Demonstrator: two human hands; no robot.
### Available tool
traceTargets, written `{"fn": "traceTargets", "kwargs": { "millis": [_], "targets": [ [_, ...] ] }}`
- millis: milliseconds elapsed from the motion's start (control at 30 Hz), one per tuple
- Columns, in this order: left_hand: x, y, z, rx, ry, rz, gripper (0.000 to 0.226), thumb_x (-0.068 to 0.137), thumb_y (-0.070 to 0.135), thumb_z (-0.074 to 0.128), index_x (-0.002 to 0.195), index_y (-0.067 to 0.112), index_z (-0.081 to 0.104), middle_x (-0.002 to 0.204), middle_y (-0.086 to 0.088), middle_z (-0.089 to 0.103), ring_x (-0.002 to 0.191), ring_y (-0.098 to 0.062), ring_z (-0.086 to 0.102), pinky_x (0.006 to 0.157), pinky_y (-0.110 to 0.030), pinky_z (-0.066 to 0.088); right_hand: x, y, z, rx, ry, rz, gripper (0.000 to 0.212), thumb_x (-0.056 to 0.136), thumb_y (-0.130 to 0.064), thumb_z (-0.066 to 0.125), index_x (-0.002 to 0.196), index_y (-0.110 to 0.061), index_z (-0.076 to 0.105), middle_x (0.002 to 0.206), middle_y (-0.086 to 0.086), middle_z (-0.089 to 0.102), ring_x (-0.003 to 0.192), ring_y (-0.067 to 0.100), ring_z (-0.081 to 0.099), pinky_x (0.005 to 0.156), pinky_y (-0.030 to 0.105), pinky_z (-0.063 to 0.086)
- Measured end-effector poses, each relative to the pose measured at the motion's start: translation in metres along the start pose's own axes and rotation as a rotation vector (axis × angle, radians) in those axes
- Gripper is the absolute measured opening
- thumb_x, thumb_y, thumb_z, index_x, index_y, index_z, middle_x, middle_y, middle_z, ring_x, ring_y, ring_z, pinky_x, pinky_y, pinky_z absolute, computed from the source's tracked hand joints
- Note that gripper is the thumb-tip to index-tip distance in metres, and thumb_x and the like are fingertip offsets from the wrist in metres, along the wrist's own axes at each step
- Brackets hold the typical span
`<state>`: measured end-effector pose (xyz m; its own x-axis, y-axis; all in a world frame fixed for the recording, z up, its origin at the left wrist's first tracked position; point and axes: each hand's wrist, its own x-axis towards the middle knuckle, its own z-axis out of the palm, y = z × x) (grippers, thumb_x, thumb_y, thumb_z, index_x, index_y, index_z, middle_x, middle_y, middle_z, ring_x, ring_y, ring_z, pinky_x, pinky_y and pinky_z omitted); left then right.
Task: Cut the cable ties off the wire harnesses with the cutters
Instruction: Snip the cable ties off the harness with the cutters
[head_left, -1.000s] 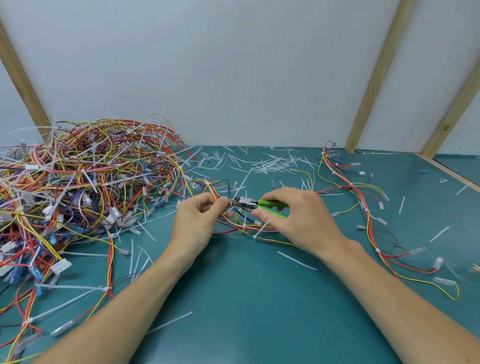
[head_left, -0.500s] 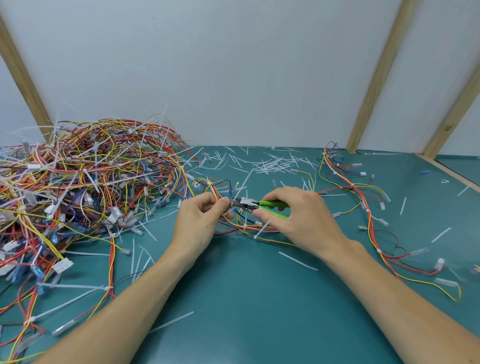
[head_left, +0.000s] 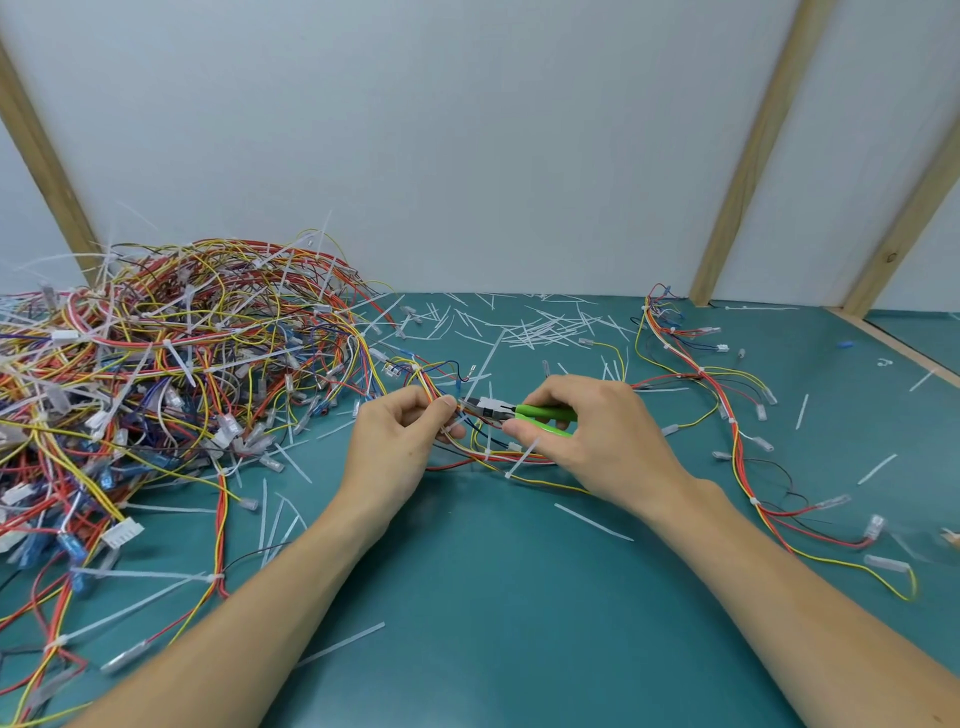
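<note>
Teal matting covers the table (head_left: 493, 597), which backs onto a pale wall crossed by slanting wooden battens. At the middle of it the left hand (head_left: 400, 447) pinches a thin bundle of red, yellow and dark wires, the harness being worked on (head_left: 493, 456), between thumb and fingertips, just where the cutters (head_left: 511, 410) come in. The right hand (head_left: 592, 441) is curled round the green handles of that one pair of cutters, and the tip sits against the wires right beside the left thumb; whether the blades have closed on a tie I cannot tell. Judging by the look of it, the harness is light and floppy, so it wants holding close on one side of the tie to keep the wires steady, and the blades should take only the stiff white plastic, since the thin insulation would nick easily. One white tie tail (head_left: 521, 458) sticks out of the bundle just under the right hand. A large tangled heap of harnesses (head_left: 171, 364), too many to count and bristling with white ties, fills the left of the table, and one strung-out group of wires (head_left: 727, 410) lies on the right. Cut tie scraps (head_left: 540, 325), dozens of them, litter the far middle.
</note>
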<state>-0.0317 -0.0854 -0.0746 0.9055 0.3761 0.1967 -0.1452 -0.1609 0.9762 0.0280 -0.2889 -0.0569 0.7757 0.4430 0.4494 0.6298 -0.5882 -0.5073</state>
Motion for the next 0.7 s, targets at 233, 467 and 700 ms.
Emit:
{"fn": "traceTargets", "kwargs": {
  "millis": [233, 467, 700],
  "targets": [
    [-0.0006, -0.0004, -0.0004, -0.006, -0.002, 0.0, 0.033, 0.096, 0.016, 0.066, 0.064, 0.016, 0.06, 0.066, -0.002, 0.074, 0.067, -0.005, 0.07, 0.061, -0.007, 0.043, 0.0, 0.0002, 0.0006, -0.027, 0.005, -0.004, 0.031, 0.085, -0.058, 0.074, 0.085, -0.027, 0.069, 0.079, -0.013, 0.068, 0.077, 0.009, 0.06, 0.071, 0.038, 0.052],
    [-0.0006, -0.0004, -0.0002, -0.011, -0.003, 0.007, 0.033, 0.097, 0.017, 0.065, 0.065, 0.014, 0.06, 0.068, -0.004, 0.075, 0.057, 0.001, 0.062, 0.058, -0.005, 0.041, 0.0008, 0.004, 0.004, -0.01, 0.073, 0.018, 0.032, 0.086, -0.059, 0.071, 0.085, -0.028, 0.069, 0.076, -0.014, 0.066, 0.073, 0.008, 0.059, 0.068, 0.036, 0.051],
    [0.0014, -0.0022, -0.0007, -0.011, -0.001, -0.01, 0.027, 0.1, 0.023, 0.06, 0.076, 0.014, 0.067, 0.073, 0.0, 0.077, 0.062, 0.003, 0.064, 0.06, -0.005, 0.04, 0.0075, 0.0008, -0.0008, 0.382, 0.141, 0.269, 0.032, 0.093, -0.058, 0.064, 0.088, -0.027, 0.07, 0.08, -0.011, 0.073, 0.07, 0.004, 0.063, 0.071, 0.029, 0.051]
  ]
}}
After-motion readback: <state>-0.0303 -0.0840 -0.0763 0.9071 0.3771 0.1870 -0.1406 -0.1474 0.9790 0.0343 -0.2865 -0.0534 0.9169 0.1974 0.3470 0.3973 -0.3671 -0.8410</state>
